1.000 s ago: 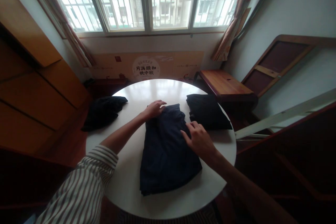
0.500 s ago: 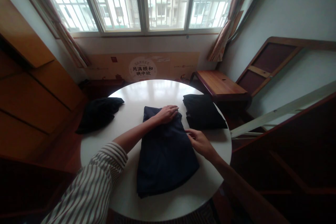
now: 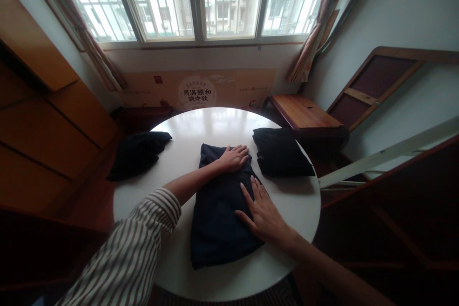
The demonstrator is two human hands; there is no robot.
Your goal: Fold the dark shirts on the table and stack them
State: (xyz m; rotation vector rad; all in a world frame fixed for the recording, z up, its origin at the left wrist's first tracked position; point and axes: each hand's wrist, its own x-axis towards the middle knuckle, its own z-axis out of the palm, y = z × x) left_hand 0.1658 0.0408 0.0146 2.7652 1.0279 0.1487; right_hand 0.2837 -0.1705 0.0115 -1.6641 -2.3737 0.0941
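A folded dark navy garment (image 3: 215, 210) lies in the middle of the round white table (image 3: 287, 201). My left hand (image 3: 234, 158) rests flat on its far right corner, fingers spread. Flat on the garment's right side, nearer to me, lies my right hand (image 3: 260, 210), fingers apart. Neither hand grips anything. A folded black garment (image 3: 281, 158) sits on the table's right side. Another dark garment (image 3: 138, 153) lies crumpled at the table's left edge and hangs partly over it.
A wooden bench (image 3: 304, 114) stands behind the table on the right. Wooden cabinets (image 3: 46, 124) line the left wall. A printed cardboard panel (image 3: 201, 91) leans under the window (image 3: 201, 0). A wooden frame (image 3: 376, 81) leans on the right wall.
My left hand slid from the garment's far left corner to its far right corner. My right hand moved from the right edge onto the cloth and now lies flat.
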